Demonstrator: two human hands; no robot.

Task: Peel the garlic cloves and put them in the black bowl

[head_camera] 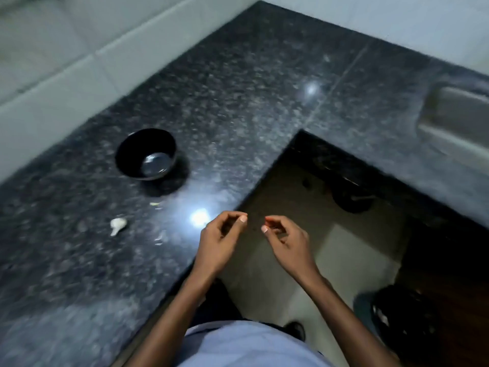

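Starting over on the left: the garlic piece (117,225) is lying on the dark granite counter (238,102), with a couple of little skin scraps (158,238) near it toward 4 o'clock. The black bowl (145,154) sits at about 1 o'clock from the garlic, apart from it, and I can't see any cloves in it, just a shiny bottom.

Then the hands, both hovering off the counter edge. Left hand (221,239) has its fingers loosely curled with thumb near fingertips, and I can't make out anything held. Right hand (285,239) looks the same: relaxed curl, apparently nothing pinched, though the frame's a bit blurry.

So I'd say the step now is grabbing that garlic. It's at roughly 9 o'clock from the left hand's fingers, well apart. Best bet IMO: reach with the left, pinch it by the body, not the papery tail, then bring it back so both thumbs can work the skin off.
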